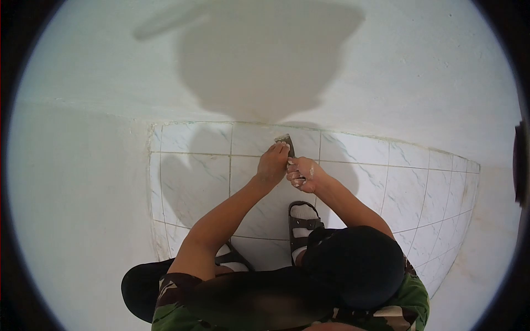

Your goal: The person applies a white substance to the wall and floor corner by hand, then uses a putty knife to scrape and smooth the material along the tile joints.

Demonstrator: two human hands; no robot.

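Note:
Over the tiled floor, close to the wall's base, my two hands meet on a putty knife (pixel 291 147) with a dark grey blade. A pale clump of putty (pixel 282 137) sits at its far end. My right hand (pixel 302 173) is closed in a fist around the handle, which is mostly hidden by the fingers. White smears mark its knuckles and back. Against the blade, just below the clump, press the whitened fingertips of my left hand (pixel 273 165); its fingers are bent and held together.
White marbled tiles (pixel 353 176) cover the floor, with a rough grout line along the pale wall (pixel 419 83). Another wall (pixel 83 176) rises at the left. My sandalled foot (pixel 303 223) and dark-clad knees (pixel 356 267) are below my hands. A dark object (pixel 520 165) stands at the right edge.

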